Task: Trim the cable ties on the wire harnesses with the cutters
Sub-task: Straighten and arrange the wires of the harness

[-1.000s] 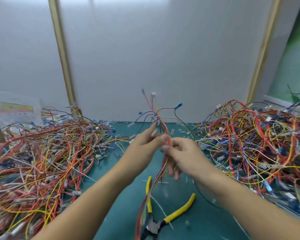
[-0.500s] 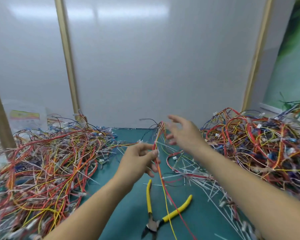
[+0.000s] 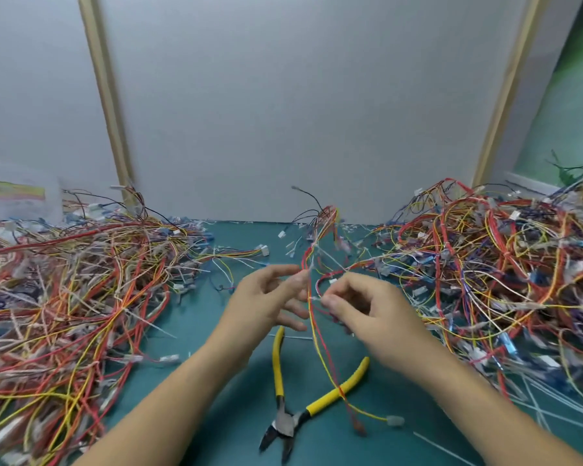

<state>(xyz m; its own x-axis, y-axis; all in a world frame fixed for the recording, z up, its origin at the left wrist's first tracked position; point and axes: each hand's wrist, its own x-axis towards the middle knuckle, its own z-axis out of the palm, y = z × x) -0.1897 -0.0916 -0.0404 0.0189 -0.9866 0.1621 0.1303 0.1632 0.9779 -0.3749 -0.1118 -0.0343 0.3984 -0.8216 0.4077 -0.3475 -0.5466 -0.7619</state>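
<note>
A thin wire harness (image 3: 318, 344) of red, yellow and orange wires hangs upright above the middle of the green table. My left hand (image 3: 265, 302) pinches it near its upper part with thumb and fingertips. My right hand (image 3: 367, 312) pinches the same harness just to the right, at a small white cable tie. The harness's top fans out in front of the white wall, and its tail trails down across the cutters (image 3: 295, 403). These yellow-handled cutters lie on the table below both hands, handles spread, jaws toward me, held by neither hand.
A big heap of wire harnesses (image 3: 71, 297) covers the left of the table, and another heap (image 3: 498, 274) covers the right. Cut white tie ends (image 3: 549, 401) lie scattered at the lower right. The green table surface (image 3: 216, 415) shows between the heaps. A white wall stands behind.
My right hand has come back from the right heap to the harness and now pinches it beside my left hand. The harness now hangs lower, across the cutters.
</note>
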